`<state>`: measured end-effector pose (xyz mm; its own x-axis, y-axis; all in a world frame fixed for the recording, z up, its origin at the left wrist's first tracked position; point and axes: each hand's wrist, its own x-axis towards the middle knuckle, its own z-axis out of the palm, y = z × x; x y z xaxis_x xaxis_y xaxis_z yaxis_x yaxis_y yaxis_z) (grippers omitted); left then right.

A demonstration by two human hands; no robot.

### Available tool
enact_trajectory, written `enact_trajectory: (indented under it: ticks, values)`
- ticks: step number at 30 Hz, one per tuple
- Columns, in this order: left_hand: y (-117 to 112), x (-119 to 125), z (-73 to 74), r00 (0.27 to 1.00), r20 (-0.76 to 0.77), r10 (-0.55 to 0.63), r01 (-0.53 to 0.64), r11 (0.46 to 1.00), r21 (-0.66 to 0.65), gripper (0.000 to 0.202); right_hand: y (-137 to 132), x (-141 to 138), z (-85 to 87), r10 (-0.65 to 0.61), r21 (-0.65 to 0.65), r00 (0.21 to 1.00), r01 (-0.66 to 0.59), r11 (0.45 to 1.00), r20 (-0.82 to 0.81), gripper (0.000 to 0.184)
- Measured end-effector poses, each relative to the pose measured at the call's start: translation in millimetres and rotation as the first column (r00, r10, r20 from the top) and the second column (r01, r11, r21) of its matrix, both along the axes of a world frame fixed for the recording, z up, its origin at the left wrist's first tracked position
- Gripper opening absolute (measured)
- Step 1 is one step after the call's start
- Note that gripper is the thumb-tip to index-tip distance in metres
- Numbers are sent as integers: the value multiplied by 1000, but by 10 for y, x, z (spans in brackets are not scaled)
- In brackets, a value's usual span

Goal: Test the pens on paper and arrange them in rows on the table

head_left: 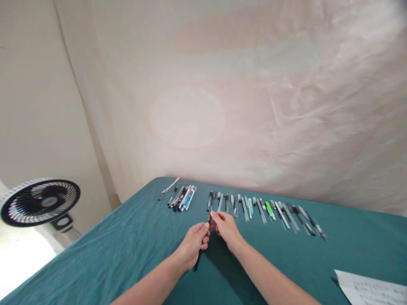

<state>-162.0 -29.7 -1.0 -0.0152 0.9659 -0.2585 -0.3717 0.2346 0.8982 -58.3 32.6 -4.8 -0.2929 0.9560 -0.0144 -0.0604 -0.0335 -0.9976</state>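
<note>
My left hand point(193, 245) is closed around a dark pen point(199, 256) whose lower end sticks out below the fist. My right hand point(226, 226) pinches the pen's upper tip, just above the left hand. Both hands hover over a teal tablecloth point(133, 245). Just beyond them lies a long row of pens point(263, 210), laid side by side and running right. A tighter bunch of pens point(182, 197) lies at the far left of the row.
A sheet of printed paper point(372, 288) lies at the table's near right corner. A black fan point(40, 202) stands off the table's left side. A pale wrinkled cloth backdrop point(241, 106) hangs right behind the table.
</note>
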Motion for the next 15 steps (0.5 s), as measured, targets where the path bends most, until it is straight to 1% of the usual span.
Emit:
enact_trajectory:
  ticks: [4, 7, 9, 12, 15]
  values:
    - [-2, 0, -39, 985, -171, -18, 12, 999, -38, 34, -3, -39, -82, 1, 81, 1000, 1, 997, -20, 34]
    - [-9, 16, -13, 966, -254, -54, 42, 998, -53, 38, -10, -7, -112, 8, 57, 999, -7, 998, -31, 35]
    - [-19, 23, 18, 959, -275, -70, 58, 997, -48, 39, -16, 16, -119, -1, 44, 999, 3, 999, -39, 36]
    - [-38, 27, 58, 954, -290, -77, 67, 997, -44, 40, -30, 32, -118, -24, 65, 999, 26, 998, -39, 37]
    - [-48, 25, 54, 951, -298, -88, 83, 996, -29, 40, -47, 33, -110, -41, 90, 999, 44, 995, -36, 38]
